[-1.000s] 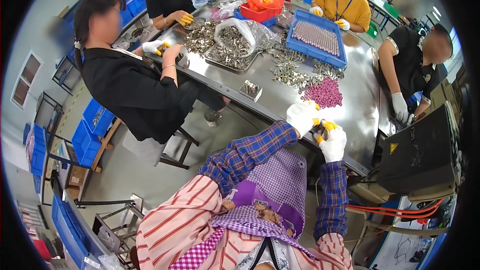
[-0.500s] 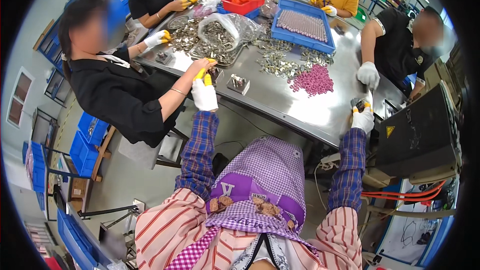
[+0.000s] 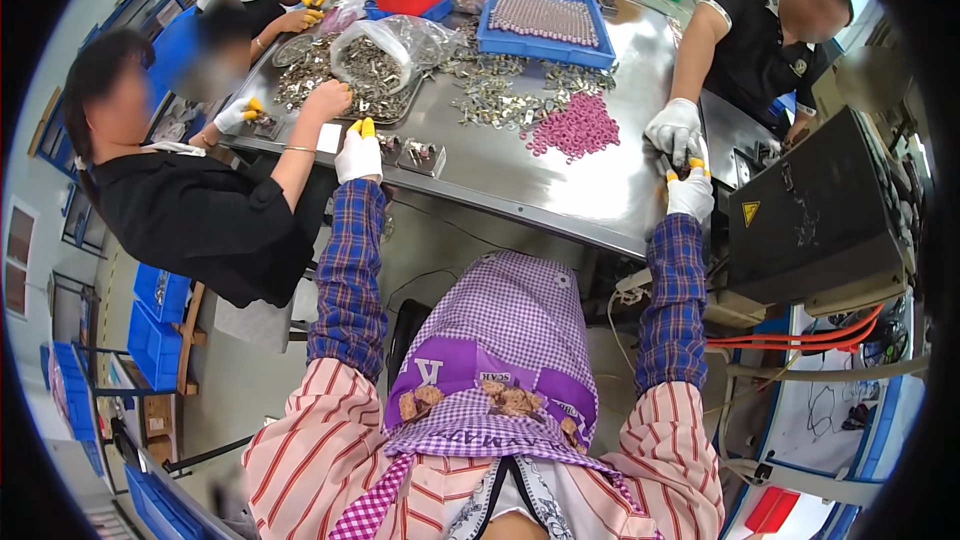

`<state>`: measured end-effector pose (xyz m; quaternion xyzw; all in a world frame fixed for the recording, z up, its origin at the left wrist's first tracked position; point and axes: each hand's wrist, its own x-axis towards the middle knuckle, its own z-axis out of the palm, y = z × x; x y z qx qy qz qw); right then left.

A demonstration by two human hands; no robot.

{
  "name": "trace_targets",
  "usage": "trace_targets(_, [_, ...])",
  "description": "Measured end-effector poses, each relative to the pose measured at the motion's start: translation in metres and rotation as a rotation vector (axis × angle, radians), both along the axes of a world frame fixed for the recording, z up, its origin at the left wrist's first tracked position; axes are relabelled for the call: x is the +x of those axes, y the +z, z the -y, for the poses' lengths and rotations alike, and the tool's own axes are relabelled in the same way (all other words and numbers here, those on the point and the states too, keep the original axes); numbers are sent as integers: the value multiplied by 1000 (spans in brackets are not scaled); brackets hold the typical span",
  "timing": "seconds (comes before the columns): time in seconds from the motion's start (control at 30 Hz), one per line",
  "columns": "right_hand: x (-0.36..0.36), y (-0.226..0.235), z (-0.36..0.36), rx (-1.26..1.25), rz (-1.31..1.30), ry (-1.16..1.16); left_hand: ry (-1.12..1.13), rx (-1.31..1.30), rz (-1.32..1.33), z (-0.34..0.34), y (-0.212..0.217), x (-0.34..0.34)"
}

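My left hand (image 3: 359,156), in a white glove with yellow fingertips, is at the table's near edge with its fingers stretched out. Just right of it sits a small metal block (image 3: 422,158) with shiny parts on top; another block (image 3: 390,144) is partly hidden closer to the glove. Over at the right end of the table, my right hand (image 3: 690,191), gloved the same way, grips a small dark metal block (image 3: 684,164). A co-worker's gloved hand (image 3: 676,126) covers most of that block from above. The bare hand (image 3: 328,100) of a co-worker is close above my left glove.
On the metal table (image 3: 500,172) lie pink rings (image 3: 575,128), loose metal parts (image 3: 490,98) and a plastic bag (image 3: 370,52) of parts. A blue tray (image 3: 552,56) of small cylinders stands behind. A dark cabinet (image 3: 815,215) borders my right arm. Several co-workers surround the table.
The whole view has shifted, with the table now further left. The right-hand co-worker's glove has come down onto the dark block in my right hand. The left co-worker's hand has drawn away from my left glove.
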<state>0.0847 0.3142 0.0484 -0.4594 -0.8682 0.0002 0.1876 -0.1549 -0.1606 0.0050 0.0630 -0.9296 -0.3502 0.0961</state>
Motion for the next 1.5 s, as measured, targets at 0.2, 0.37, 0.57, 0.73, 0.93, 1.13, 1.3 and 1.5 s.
trace_targets(0.2, [-4,-10,-9,86,55,-20,20,19,37,-20,28,43])
trace_targets(0.37, [-25,13,38,200,156,-53,-46,43,27,-62,28,88])
trace_targets(0.57, [-43,-13,80,-109,-101,550,-283,128,110,-96,34,107])
trace_targets(0.73, [-29,-4,104,-36,4,532,-447,71,25,-106,28,77])
trace_targets(0.93, [12,12,121,-87,15,380,-352,-317,-96,-111,42,30])
trace_targets(1.13, [8,3,116,-350,-399,455,-382,-215,-27,-99,25,12])
trace_targets(1.3, [6,15,144,-204,-173,715,-398,103,-47,-98,27,34])
trace_targets(1.5, [-2,12,140,-367,-216,878,-583,312,-23,-118,70,91])
